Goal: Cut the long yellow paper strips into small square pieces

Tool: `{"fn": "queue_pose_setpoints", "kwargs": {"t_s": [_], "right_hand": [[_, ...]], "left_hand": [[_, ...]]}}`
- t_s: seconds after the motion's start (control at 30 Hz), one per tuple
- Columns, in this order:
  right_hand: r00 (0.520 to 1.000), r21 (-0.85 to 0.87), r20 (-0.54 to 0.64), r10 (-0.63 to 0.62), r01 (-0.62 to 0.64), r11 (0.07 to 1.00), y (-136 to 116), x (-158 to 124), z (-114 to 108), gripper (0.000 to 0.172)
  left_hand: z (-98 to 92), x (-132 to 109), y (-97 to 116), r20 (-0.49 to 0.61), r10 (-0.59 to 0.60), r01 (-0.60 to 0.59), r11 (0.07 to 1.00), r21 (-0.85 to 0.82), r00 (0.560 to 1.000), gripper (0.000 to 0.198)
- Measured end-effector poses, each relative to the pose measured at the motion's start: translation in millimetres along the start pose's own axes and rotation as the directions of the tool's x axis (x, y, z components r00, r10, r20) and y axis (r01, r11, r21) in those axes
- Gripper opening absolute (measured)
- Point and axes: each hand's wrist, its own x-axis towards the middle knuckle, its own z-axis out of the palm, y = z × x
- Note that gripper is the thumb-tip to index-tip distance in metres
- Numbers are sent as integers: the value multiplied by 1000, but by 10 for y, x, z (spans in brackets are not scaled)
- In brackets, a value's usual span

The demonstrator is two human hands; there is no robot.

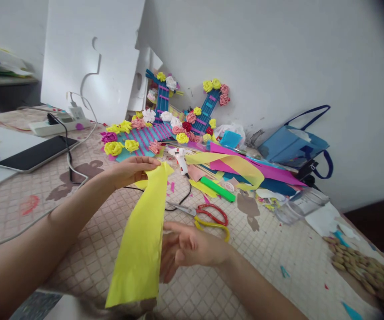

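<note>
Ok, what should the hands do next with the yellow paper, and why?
Probably the right hand should pinch the yellow paper strip near its middle: the left hand holds only the top end, the right fingers are open at its edge, and the bottom hangs loose.

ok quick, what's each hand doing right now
Left hand: closed, pinching the top end of the yellow paper strip.
Right hand: open, fingers loosely spread at the strip's right edge.

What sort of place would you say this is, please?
Probably a home craft table: paper flowers, a glue gun and scissors lie on it, and the left hand holds up a yellow paper strip.
</note>
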Motion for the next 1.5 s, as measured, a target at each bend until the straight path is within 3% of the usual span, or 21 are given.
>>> {"fn": "queue_pose_setpoints", "kwargs": {"t_s": [0.07, 0.1, 0.17, 0.23, 0.33, 0.47, 0.6, 0.77, 0.87, 0.93, 1.17, 1.4, 1.5], "right_hand": [[995, -34, 77, 69, -67, 997, 7, -17, -24, 60], [996, -67, 50, 68, -64, 996, 11, -18, -50, 55], [992, -124, -119, -27, 12, 992, 24, 3, -115, 47], [929, -166, -328, -171, 122, 979, 44, 45, -173, 42], [816, -203, -489, -309, 238, 950, 66, 112, -219, 39], [721, -224, -600, -346, 263, 938, 51, 166, -228, 35], [625, -245, -696, -354, 257, 935, 39, 202, -269, 29], [531, -396, -734, -424, 171, 902, 40, 198, -340, 21], [512, -456, -723, -464, 150, 877, 17, 175, -348, 21], [504, -477, -718, -481, 149, 866, 0, 166, -344, 20], [508, -494, -708, -490, 139, 858, -5, 171, -345, 20], [490, -456, -731, -475, 167, 874, 29, 163, -408, 22], [491, -464, -726, -482, 168, 870, 27, 158, -418, 22]], "left_hand": [[1, -6, -8, 23, -5, 5, 999, 37, 1000, 22], [8, -11, -17, 52, -15, 12, 998, 54, 999, 23], [40, -24, -47, 127, -46, 33, 994, 101, 991, 28], [94, -37, -89, 198, -73, 38, 984, 174, 978, 34], [208, -53, -156, 269, -63, -15, 961, 278, 961, 36], [361, -69, -240, 347, 19, -145, 929, 341, 938, 32], [474, -107, -306, 382, 100, -288, 831, 476, 919, 31], [554, -187, -298, 326, 263, -415, 667, 619, 908, 28], [567, -197, -284, 240, 343, -410, 609, 679, 908, 25], [569, -181, -293, 196, 341, -380, 649, 659, 920, 26], [572, -125, -366, 220, 119, -202, 889, 410, 968, 27], [503, -127, -284, 134, -1, -46, 936, 350, 991, 28], [493, -121, -273, 146, -18, -32, 942, 335, 989, 27]]}}
